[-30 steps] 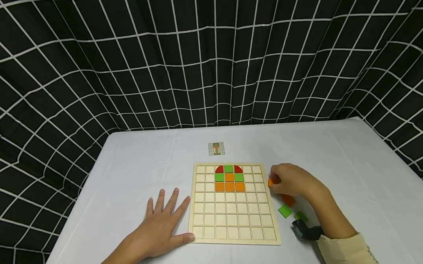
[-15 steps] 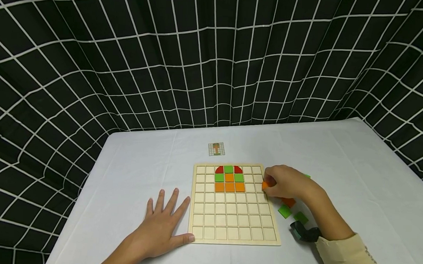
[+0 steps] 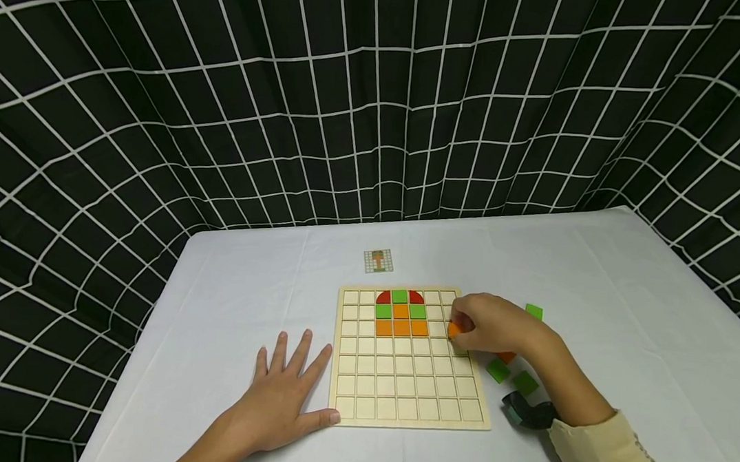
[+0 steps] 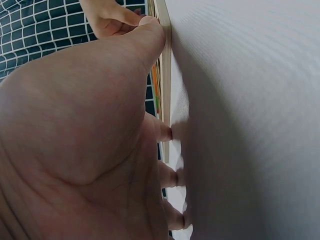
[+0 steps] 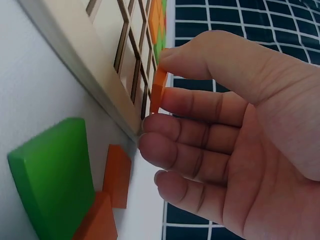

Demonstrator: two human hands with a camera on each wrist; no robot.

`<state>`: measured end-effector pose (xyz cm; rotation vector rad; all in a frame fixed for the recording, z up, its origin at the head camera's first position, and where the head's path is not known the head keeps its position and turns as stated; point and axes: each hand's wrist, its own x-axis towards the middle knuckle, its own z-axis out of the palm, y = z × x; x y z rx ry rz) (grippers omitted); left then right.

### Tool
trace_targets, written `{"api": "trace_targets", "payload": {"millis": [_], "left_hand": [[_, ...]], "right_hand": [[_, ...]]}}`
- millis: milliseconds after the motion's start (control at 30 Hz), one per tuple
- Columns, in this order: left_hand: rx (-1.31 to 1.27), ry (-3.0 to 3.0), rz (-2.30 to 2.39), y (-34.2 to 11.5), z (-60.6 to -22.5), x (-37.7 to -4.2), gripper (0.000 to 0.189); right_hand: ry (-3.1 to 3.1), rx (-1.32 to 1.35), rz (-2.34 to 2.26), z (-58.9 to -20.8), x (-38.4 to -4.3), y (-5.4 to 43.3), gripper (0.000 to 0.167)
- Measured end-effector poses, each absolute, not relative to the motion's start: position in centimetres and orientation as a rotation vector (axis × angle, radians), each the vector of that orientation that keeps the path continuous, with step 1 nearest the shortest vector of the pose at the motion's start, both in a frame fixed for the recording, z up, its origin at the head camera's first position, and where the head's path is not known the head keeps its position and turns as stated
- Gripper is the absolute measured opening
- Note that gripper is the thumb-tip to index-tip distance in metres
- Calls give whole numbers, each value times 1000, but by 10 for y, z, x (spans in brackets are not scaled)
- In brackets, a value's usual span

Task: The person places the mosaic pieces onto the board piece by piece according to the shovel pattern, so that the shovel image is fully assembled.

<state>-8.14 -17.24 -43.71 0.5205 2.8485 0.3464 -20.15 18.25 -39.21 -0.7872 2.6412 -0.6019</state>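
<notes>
My right hand [image 3: 496, 323] pinches an orange square tile [image 5: 159, 89] between thumb and index finger, above the right side of the wooden grid board [image 3: 409, 384]. Flat on the white cloth lies my left hand [image 3: 285, 399], fingers spread, its thumb touching the board's lower left corner. Tiles fill cells in the board's upper middle: two red rounded ones [image 3: 416, 298], green squares [image 3: 399, 296] and several orange squares [image 3: 401, 327]. The right wrist view has a loose green tile [image 5: 55, 175] and orange tiles [image 5: 117, 175] beside the board.
Beyond the board lies a small card [image 3: 378, 261] with a gridded picture. Loose green tiles [image 3: 526, 383] lie near the right forearm, another green tile [image 3: 534, 311] behind that hand. A black wrist strap [image 3: 528, 411] sits at the right wrist. A black gridded curtain [image 3: 388, 108] surrounds the table.
My right hand has moved left, carrying the orange tile from beside the board to over its right columns. A green tile behind the hand has come into view. The left hand stays still.
</notes>
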Motion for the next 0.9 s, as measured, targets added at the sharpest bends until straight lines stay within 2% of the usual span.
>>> {"api": "trace_targets", "payload": {"millis": [900], "left_hand": [[532,2848,356,-172,-435,-81,99]], "right_hand": [[2640,-927,-597,-397,-192,161,18]]}}
